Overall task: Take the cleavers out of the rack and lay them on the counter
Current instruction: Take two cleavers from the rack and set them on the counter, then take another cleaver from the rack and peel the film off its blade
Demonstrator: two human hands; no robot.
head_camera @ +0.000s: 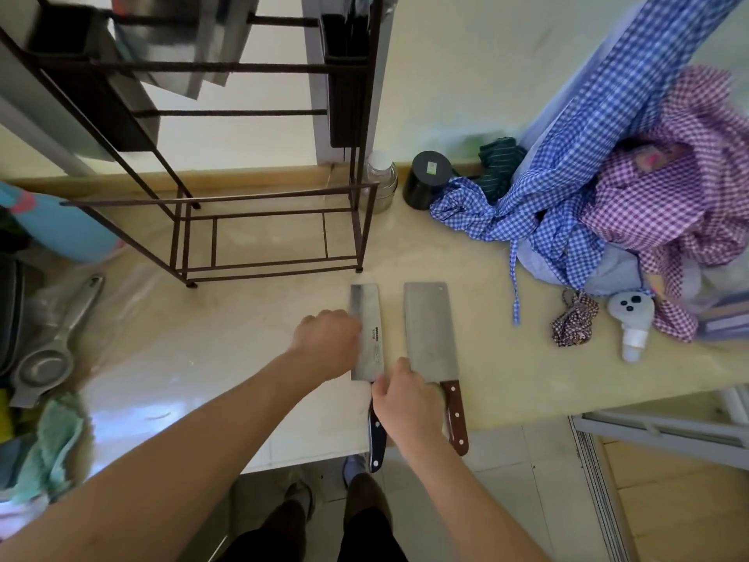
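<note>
Two cleavers lie side by side on the cream counter (243, 338), in front of the dark metal rack (275, 233). The black-handled cleaver (371, 314) is on the left, its handle past the counter's front edge. The brown-handled cleaver (429, 330) lies free to its right. My left hand (328, 344) rests curled on the left edge of the black-handled cleaver's blade. My right hand (407, 401) covers the top of its handle, close to the brown handle. More steel blades (182, 46) hang blurred in the rack's top.
Blue checked cloth (567, 188) and purple checked cloth (668, 204) are heaped at the right. A black jar (427, 180) and a clear bottle (381, 180) stand behind the rack. A metal strainer (52, 350) and a teal towel (56, 444) lie at the left.
</note>
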